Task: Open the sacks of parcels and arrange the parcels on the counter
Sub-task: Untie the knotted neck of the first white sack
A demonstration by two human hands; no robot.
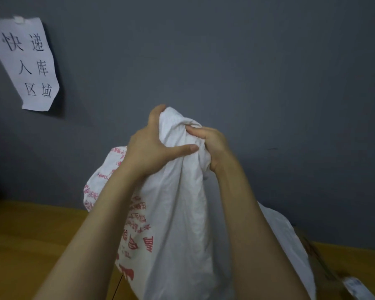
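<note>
Left hand (148,146) and right hand (209,140) both grip the bunched neck of a crinkled white woven sack (178,213) printed in red. The sack stands on a yellow counter (30,234); a cardboard parcel (320,263) lies just right of it.

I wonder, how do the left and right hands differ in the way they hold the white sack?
The left hand reaches the top of the gathered neck; the right hand grips lower, at its side. The left hand's thumb lies straight across the cloth; the right hand's fingers curl tightly into the folds. Both grip the bunched neck of the white sack.
</note>
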